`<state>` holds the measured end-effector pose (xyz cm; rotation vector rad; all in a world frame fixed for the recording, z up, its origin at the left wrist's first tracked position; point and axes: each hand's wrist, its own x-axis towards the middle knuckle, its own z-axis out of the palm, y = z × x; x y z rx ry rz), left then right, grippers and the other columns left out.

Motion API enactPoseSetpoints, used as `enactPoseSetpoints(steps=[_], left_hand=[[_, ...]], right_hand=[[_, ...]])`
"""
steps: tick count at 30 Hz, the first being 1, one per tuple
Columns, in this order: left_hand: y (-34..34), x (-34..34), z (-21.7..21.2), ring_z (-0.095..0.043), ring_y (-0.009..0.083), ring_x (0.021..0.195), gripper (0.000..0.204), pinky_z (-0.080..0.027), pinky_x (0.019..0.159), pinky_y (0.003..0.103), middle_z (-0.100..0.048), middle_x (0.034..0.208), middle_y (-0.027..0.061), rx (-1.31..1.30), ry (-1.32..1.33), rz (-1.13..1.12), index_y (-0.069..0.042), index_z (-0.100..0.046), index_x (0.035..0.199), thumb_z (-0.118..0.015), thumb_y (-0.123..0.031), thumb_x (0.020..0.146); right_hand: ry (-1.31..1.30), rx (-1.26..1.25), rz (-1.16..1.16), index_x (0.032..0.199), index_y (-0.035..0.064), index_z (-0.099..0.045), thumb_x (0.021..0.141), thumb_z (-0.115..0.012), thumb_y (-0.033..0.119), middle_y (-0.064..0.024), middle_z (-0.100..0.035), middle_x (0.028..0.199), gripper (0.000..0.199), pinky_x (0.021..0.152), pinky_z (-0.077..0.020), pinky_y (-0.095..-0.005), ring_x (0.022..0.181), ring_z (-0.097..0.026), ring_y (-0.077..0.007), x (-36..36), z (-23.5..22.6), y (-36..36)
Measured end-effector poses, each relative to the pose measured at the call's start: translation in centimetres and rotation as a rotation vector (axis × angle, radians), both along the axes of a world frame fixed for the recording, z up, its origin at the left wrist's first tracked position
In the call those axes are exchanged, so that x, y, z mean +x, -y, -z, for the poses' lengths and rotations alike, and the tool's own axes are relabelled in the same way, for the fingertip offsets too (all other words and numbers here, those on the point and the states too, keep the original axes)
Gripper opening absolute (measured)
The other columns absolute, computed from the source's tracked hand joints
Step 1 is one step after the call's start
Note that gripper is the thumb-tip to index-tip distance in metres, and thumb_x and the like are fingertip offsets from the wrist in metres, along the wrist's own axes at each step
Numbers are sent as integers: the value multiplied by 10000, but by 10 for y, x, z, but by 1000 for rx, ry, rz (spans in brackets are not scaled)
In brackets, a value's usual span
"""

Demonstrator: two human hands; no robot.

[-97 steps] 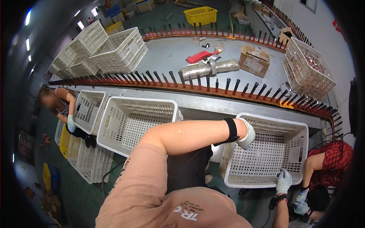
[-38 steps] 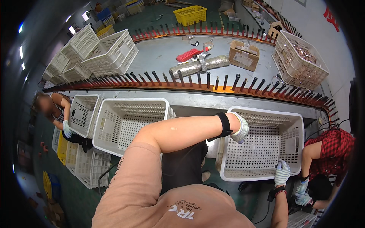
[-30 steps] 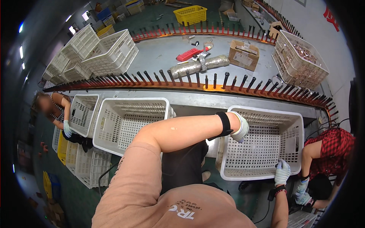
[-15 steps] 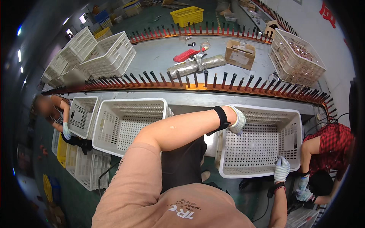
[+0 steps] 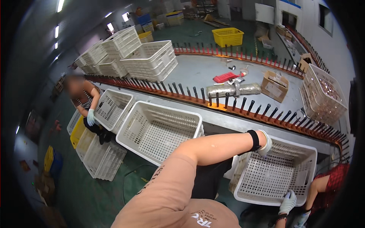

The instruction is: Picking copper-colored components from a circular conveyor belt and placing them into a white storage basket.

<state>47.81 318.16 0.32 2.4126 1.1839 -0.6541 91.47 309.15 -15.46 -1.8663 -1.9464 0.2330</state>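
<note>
A white perforated plastic crate (image 5: 276, 181) is at my right, below the workbench's edge, its holed bottom bare. My left arm reaches across to it. My left hand (image 5: 265, 143), in a light knitted glove with a black strap at the wrist, is closed on the crate's far left rim. At the near right rim, my right hand (image 5: 288, 202), gloved in white and grey stripes, is hooked over the edge with its fingers inside the crate. A second white crate (image 5: 161, 129), also with a bare bottom, stands to the left of my arm.
Along the workbench (image 5: 182, 74) runs a curved line of upright dark-handled posts (image 5: 227, 99). On it lie a red brush (image 5: 225, 77), a wrapped roll (image 5: 243, 89), a cardboard box (image 5: 274, 86) and a filled crate (image 5: 326, 93). Co-workers sit at left (image 5: 85, 97) and right (image 5: 323, 186).
My view has swung to the left, so the bench and crates appear farther right and tilted. Both hands keep their places on the right crate's rim.
</note>
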Motion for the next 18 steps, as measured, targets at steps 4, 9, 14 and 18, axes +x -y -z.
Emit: enactPoseSetpoints(steps=[4, 9, 14, 18], left_hand=[[4, -14, -6, -667, 348, 1176, 443, -526, 949, 465, -707, 1294, 144, 36, 29, -117, -64, -739, 1236, -642, -364, 926], [10, -18, -20, -667, 339, 1180, 447, -526, 953, 463, -705, 1301, 137, 64, 38, -163, -77, -736, 1247, -645, -375, 925], [11, -13, -26, -656, 332, 1201, 485, -520, 974, 466, -691, 1329, 131, 21, 12, -143, -81, -719, 1281, -642, -413, 935], [13, -13, -27, -648, 331, 1217, 500, -516, 986, 465, -682, 1347, 125, -3, 28, -146, -77, -709, 1296, -646, -418, 935]], right_hand=[[24, -28, 1, 1067, 24, -737, 1002, -552, 164, -181, -716, 962, 241, 856, -501, -440, 889, -651, -338, -12, -8, -4], [-38, -105, 27, 1072, 26, -739, 1005, -553, 168, -180, -716, 946, 243, 839, -504, -435, 870, -654, -329, -14, -9, -6], [24, 13, -16, 1065, 22, -740, 1007, -551, 171, -176, -717, 930, 248, 811, -508, -431, 833, -657, -327, -6, 3, -9], [24, -14, -2, 1059, 19, -741, 1008, -553, 178, -173, -718, 945, 252, 822, -504, -427, 849, -657, -323, -10, -1, -7]])
